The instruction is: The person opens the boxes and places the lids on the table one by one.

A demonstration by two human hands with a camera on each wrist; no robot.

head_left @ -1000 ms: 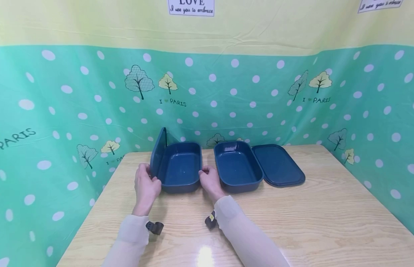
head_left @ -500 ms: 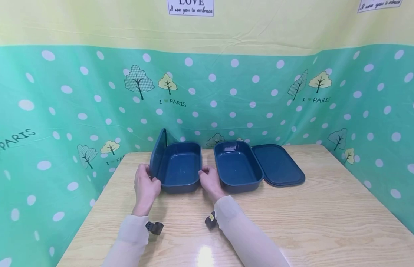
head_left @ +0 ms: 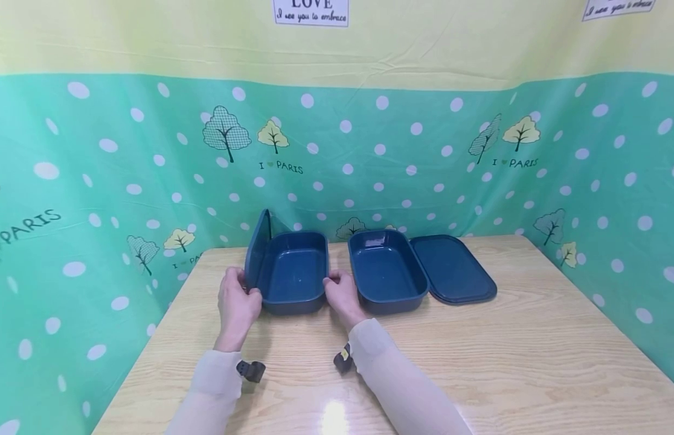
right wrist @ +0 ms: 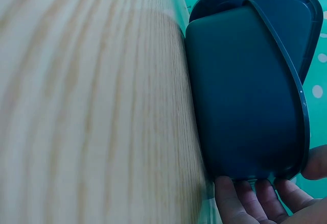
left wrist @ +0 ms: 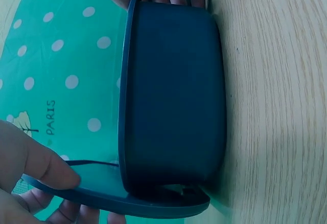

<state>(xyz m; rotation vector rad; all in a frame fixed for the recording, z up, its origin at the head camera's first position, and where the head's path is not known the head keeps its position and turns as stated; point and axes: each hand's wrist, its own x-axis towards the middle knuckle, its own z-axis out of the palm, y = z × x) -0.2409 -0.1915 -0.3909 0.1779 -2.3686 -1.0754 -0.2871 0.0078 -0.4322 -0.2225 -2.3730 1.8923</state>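
In the head view, two dark blue rectangular food containers stand side by side with their tops uncovered. My left hand (head_left: 238, 307) pinches a matching lid (head_left: 256, 254) between thumb and fingers. The lid stands nearly upright along the left side of the left container (head_left: 293, 307); in the left wrist view its lower edge (left wrist: 168, 209) lies close beside that container's wall (left wrist: 173, 96). My right hand (head_left: 343, 297) grips the same container's right side, thumb at the rim and fingers against the wall, as the right wrist view shows.
The second container (head_left: 394, 306) stands just right of my right hand. Beyond it a flat blue lid (head_left: 456, 272) lies close against its right side. All rest on a light wooden table (head_left: 532, 350), with a green dotted curtain (head_left: 380, 181) behind and at both sides.
The top of the lid in my left hand has dipped very slightly. Both hands and both containers have hardly moved.
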